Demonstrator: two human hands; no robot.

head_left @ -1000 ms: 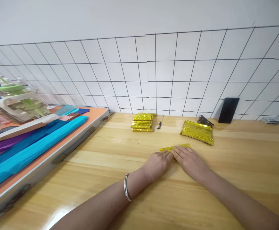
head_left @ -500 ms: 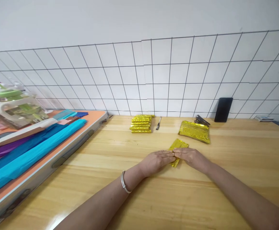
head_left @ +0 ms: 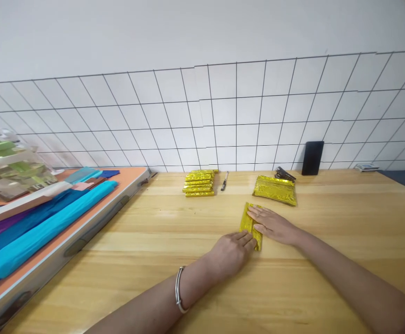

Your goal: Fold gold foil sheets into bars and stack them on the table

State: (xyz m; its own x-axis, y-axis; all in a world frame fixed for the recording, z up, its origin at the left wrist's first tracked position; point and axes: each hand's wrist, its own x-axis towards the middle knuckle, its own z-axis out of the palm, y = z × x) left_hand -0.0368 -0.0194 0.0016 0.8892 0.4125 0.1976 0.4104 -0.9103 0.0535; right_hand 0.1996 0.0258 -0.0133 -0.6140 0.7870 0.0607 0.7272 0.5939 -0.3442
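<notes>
Wooden tabletop (head_left: 146, 250) meets a white gridded wall (head_left: 223, 111), and both hands (head_left: 274, 226) lie open, palms down, on gold foil (head_left: 244, 221).

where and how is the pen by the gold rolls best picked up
Probably best to pinch the pen mid-barrel, thumb and finger on its long sides, coming from above and slightly right. It is slender and lies with its far end toward the wall, the gold rolls close on its left.

Legible text: none. Dark marks (head_left: 40, 187) near the base of the green-lidded clear jug (head_left: 23, 174), left edge of view, may be lettering; too blurred to read. No number, brand or sign readable elsewhere.
</notes>
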